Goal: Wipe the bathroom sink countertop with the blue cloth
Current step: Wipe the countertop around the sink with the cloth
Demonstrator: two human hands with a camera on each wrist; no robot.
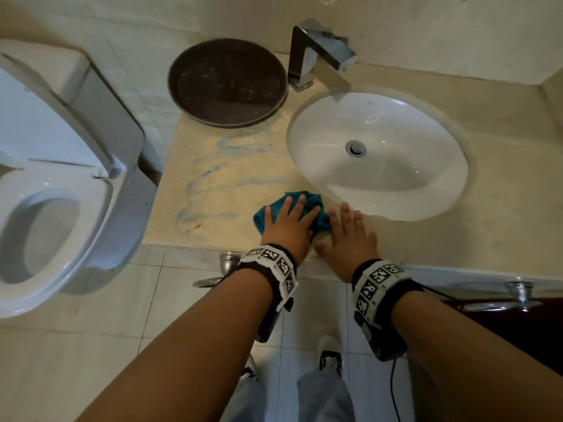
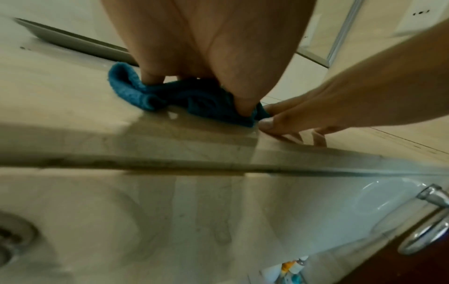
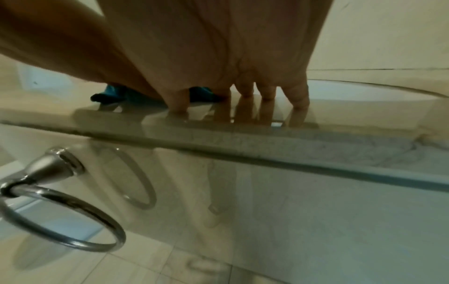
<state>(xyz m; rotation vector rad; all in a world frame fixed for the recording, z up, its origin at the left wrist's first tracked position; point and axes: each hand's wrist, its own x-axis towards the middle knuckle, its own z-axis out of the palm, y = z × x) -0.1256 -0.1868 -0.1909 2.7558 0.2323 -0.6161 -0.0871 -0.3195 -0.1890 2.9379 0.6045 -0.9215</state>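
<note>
Left hand presses flat on the blue cloth near the worktop's front edge.

Its fingers lie spread and straight over the bunched cloth, which sits on the beige worktop just in front of the white sink basin. Right hand lies flat beside it, fingers straight on the bare stone, its thumb side just beside the cloth; whether they touch I cannot tell. Bluish streaks mark the worktop toward its left edge. A dark round tray stands at the back left corner, beside the chrome faucet. Beyond the left edge stands a white toilet.
</note>
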